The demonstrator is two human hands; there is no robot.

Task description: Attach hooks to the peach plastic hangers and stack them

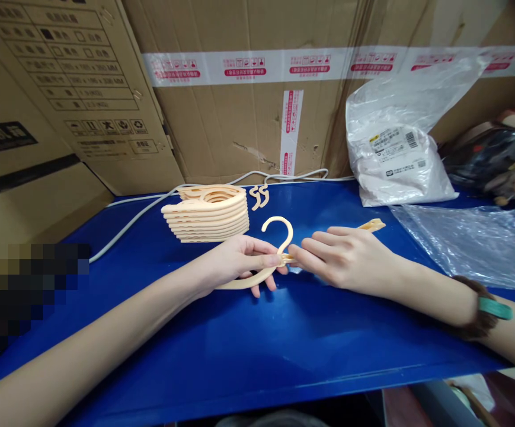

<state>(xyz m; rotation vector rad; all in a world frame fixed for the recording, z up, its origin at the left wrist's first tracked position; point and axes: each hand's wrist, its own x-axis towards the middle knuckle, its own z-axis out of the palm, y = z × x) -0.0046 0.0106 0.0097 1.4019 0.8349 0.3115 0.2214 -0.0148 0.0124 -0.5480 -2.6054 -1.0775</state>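
A cream plastic clothes hanger (287, 235) is held between my two hands above the blue table, its hook curling upward. My left hand (242, 259) pinches it just below the hook, thumb and forefinger closed at the middle joint, and one curved arm of the hanger passes beneath that hand. My right hand (350, 258) wraps around the other arm, whose end sticks out beyond the knuckles. Behind my left hand lies a stack of folded hanger pieces (208, 216) in the same cream colour. Two small loose hooks (259, 196) rest beside the stack.
Cardboard boxes (239, 124) wall off the back and left of the blue table (257, 350). A white plastic parcel bag (394, 160) stands at the back right, with a clear plastic bag (470, 237) before it. A white cable (144, 207) runs along the back.
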